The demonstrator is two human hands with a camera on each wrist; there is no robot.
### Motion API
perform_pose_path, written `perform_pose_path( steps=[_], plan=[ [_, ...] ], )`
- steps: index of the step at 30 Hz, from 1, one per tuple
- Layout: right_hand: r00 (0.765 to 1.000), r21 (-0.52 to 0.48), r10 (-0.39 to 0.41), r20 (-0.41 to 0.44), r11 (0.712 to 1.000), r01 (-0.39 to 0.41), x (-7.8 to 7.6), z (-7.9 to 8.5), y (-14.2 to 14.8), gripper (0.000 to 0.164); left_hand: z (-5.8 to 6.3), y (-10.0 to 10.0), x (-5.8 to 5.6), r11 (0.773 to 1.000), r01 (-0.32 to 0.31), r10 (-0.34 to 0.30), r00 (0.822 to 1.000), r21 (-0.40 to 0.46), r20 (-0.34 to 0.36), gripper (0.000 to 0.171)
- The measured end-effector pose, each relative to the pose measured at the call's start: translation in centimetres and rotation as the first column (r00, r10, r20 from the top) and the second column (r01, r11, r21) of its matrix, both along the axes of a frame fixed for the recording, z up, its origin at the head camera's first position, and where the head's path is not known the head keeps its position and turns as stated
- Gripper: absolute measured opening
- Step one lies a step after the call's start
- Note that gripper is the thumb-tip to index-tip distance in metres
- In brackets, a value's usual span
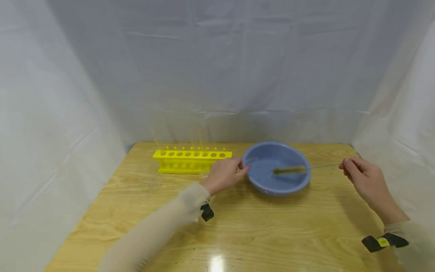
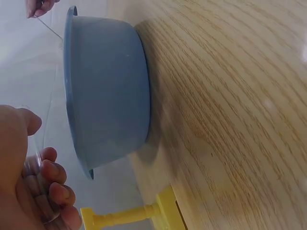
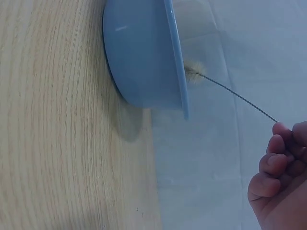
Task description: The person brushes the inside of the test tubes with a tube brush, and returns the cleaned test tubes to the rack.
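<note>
My left hand (image 1: 225, 173) holds a clear glass test tube (image 2: 42, 199) in its curled fingers at the left rim of a blue basin (image 1: 259, 184). The tube's end points over the basin in the head view. At the right, my right hand (image 1: 367, 185) pinches the twisted wire handle of a test tube brush (image 1: 289, 170) near its end. The brush's yellowish bristles lie over the inside of the basin, apart from the tube. In the right wrist view, a tuft of bristles (image 3: 193, 71) shows past the rim and the rest is hidden by the basin wall.
Left of the basin stands a yellow test tube rack (image 1: 193, 155) with a row of holes and pegs. A few faint clear tubes (image 1: 200, 136) rise from it. Whitish sheeting (image 1: 217, 75) encloses the wooden table (image 1: 272, 234) at the back and sides.
</note>
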State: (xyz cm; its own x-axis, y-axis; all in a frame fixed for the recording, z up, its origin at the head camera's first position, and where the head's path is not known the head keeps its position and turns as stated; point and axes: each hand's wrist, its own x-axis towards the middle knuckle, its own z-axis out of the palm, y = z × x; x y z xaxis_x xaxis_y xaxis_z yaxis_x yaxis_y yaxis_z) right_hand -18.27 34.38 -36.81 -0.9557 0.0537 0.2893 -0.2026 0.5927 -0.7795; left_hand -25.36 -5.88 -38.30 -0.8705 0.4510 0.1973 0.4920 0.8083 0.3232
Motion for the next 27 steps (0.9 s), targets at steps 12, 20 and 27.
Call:
perform_pose_path(
  steps=[12,20,27],
  plan=[
    [0.999,-0.165,0.03,0.018,0.986,-0.027,0.0,-0.2,0.3,0.023,-0.5,0.7,-0.3,0.996,0.001,-0.004,0.999,-0.091,-0.034,0.037],
    [0.995,-0.292,0.064,0.079,0.956,-0.039,-0.2,0.0,1.3,0.024,-0.6,0.8,-0.2,0.996,0.009,-0.011,1.0,-0.093,-0.022,0.036],
    [0.994,-0.239,0.036,0.102,0.971,-0.011,-0.1,-0.3,1.5,0.025,-0.4,1.1,0.0,0.993,0.012,-0.016,0.999,-0.116,-0.035,0.036]
  ],
)
